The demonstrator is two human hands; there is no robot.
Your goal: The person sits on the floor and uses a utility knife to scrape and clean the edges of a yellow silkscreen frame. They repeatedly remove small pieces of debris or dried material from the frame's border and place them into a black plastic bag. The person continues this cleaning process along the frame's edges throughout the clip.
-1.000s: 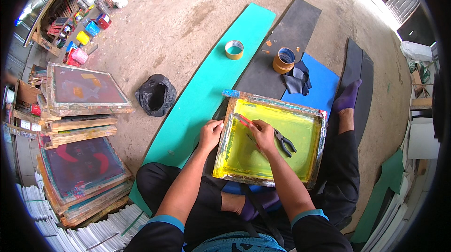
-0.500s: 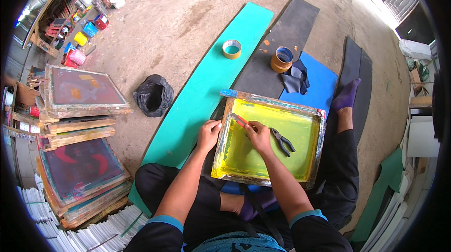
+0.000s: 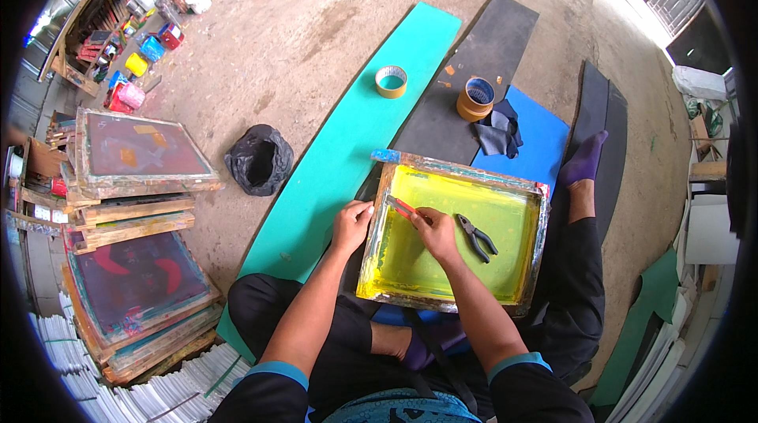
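A wooden screen-printing frame (image 3: 542, 253) with bright yellow mesh lies tilted across my lap. My right hand (image 3: 434, 232) is closed around a slim red utility knife (image 3: 403, 207), its tip close to the inner left side of the frame. My left hand (image 3: 353, 226) is at the frame's outer left edge, with its fingers curled together against the wood. Dark-handled pliers (image 3: 476, 238) rest on the yellow mesh, to the right of my right hand.
A tape roll (image 3: 391, 82) sits on a green mat (image 3: 339, 139); more stacked tape (image 3: 474, 101) and a dark cloth (image 3: 498, 130) lie farther right. At left are a black plastic bag (image 3: 259, 160) and stacked printing frames (image 3: 146, 147). Paint containers (image 3: 151, 49) stand beyond.
My right hand and the utility knife have shifted only slightly. My left hand keeps its place at the frame's edge, and the pliers stay on the mesh.
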